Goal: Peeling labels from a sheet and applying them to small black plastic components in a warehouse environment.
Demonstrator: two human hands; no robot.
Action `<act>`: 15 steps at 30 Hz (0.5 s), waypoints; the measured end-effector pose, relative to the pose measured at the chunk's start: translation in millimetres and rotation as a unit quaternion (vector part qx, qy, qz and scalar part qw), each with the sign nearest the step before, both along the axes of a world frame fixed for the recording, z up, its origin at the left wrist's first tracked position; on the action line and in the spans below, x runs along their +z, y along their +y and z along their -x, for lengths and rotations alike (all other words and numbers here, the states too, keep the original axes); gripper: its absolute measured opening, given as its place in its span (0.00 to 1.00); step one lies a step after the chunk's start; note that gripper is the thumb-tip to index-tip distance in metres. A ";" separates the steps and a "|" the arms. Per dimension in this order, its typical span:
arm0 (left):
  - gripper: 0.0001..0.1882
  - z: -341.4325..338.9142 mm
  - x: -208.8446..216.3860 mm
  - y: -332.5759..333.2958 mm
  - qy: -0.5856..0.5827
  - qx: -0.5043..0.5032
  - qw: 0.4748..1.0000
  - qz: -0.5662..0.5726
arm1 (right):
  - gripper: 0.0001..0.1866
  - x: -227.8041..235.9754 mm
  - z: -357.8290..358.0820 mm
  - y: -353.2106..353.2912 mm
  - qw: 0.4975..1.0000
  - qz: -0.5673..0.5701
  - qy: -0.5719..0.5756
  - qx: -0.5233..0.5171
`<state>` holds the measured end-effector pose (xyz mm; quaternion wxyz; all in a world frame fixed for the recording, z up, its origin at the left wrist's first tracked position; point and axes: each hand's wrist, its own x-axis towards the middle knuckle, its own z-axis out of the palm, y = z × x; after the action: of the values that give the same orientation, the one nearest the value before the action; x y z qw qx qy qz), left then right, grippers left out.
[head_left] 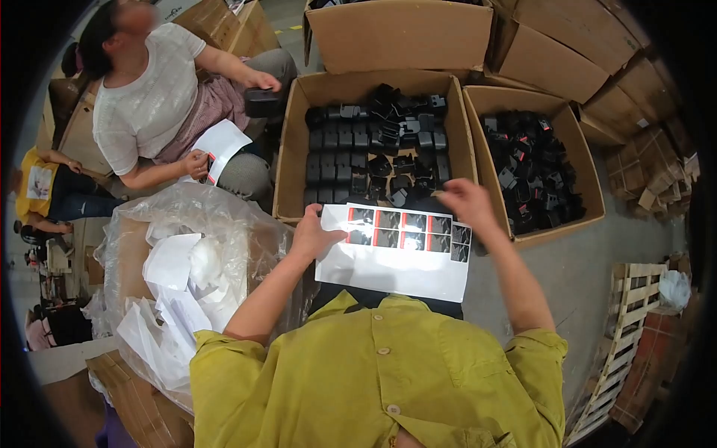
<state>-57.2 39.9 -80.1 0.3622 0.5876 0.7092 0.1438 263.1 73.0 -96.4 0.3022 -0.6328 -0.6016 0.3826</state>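
My left hand (314,237) pinches the left edge of a white label sheet (396,261) bearing 2 rows of black and red stickers along its far edge. My right hand (464,201) hovers at the sheet's far right corner, fingers curled. Just beyond stand 2 cardboard boxes (287,164) of black plastic parts (377,149). At far left, a seated co-worker (149,97) holds another sheet.

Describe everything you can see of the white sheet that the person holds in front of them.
The white sheet looks like glossy paper, rectangular and nearly flat. A row of dark stickers with red marks runs along its top edge; the rest is bare. The left hand grips its left edge, and the right hand is at its upper right corner. It is above the lap, before a cardboard box.
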 end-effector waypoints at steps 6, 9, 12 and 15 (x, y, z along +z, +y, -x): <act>0.24 4.2 2.3 -7.7 -0.261 0.083 0.961 0.028 | 0.22 -9.8 82.9 -6.8 0.981 -0.050 -0.088 0.164; 0.19 5.5 23.1 -12.2 -0.405 0.128 0.899 0.109 | 0.17 -0.8 90.2 -7.4 0.985 -0.042 -0.044 0.162; 0.18 9.0 32.4 -16.5 -0.433 0.081 0.879 0.180 | 0.09 -5.2 84.0 -4.1 0.992 0.033 0.085 0.082; 0.20 7.4 33.3 -20.2 -0.382 -0.016 0.904 0.193 | 0.08 -3.3 78.7 -3.0 0.988 0.084 0.097 0.090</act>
<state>-64.5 19.8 -46.7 0.7139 0.4175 0.5205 0.2122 184.4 69.9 -99.6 0.2694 -0.5589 -0.5894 0.5173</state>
